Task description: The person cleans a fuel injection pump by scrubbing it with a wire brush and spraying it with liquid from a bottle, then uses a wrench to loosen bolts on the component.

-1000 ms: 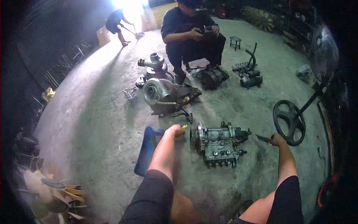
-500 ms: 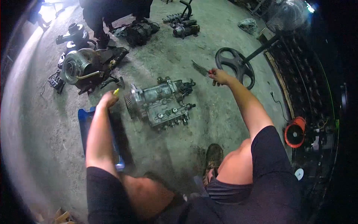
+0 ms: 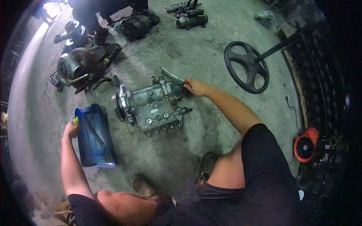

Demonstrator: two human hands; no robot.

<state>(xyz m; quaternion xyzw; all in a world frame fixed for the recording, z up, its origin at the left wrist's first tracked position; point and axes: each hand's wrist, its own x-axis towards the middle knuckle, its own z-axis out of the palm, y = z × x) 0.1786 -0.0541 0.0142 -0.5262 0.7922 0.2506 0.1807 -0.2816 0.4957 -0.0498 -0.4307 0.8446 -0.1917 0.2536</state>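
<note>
In the middle of the floor lies a metal fuel injection pump with a toothed gear at its left end. My right hand is closed on a slim, curved grey brush-like tool, which slants over the pump's far right corner. At the left, my left hand grips a small yellow thing; the rest of it is hidden by the fingers. That hand is at the left rim of a cut-open blue container, in which a dark stick-like piece lies.
A turbocharger and other greasy parts stand at the far left, near a person's dark-clothed legs. More machine parts lie at the back. A steering wheel on its column and an orange fan-like device are on the right.
My left hand has moved down and left with the yellow thing, to the blue container. My right hand has moved left with the brush-like tool, from beside the steering wheel to the pump.
</note>
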